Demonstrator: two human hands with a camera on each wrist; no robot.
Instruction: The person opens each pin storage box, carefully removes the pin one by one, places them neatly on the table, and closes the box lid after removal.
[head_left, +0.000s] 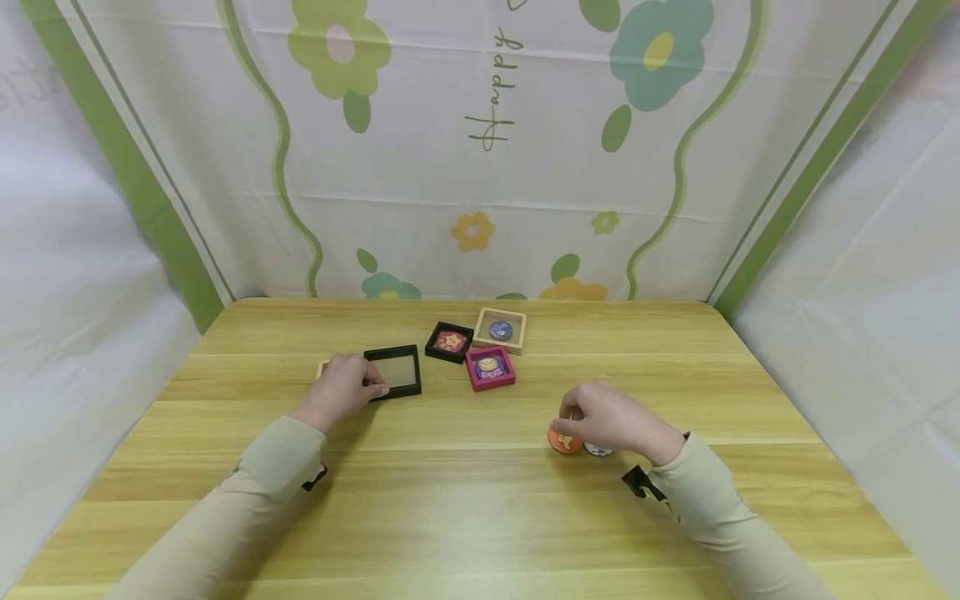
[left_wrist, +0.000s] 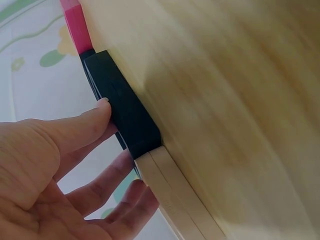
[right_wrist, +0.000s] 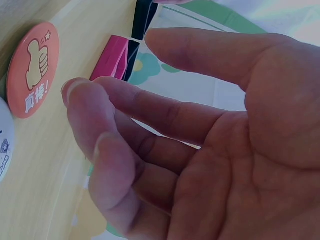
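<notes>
My left hand [head_left: 345,387] rests at the left edge of a black display frame [head_left: 405,387], which lies flat with its clear window vacant. In the left wrist view the thumb touches the rim of this black frame [left_wrist: 122,105], while the other fingers spread over a light wooden frame [left_wrist: 175,200] butted against it. My right hand [head_left: 611,421] hovers over an orange round badge [head_left: 564,442] and a white round badge [head_left: 597,450]. The right wrist view shows its fingers loosely bent, holding nothing, beside the orange badge [right_wrist: 32,70] with a thumbs-up print.
Beyond the hands sit a small black frame [head_left: 449,342] with a red star badge, a light wooden frame [head_left: 500,330] with a blue badge and a magenta frame [head_left: 491,368] with a purple-yellow badge. A printed cloth [head_left: 420,167] hangs behind the wooden table [head_left: 450,517].
</notes>
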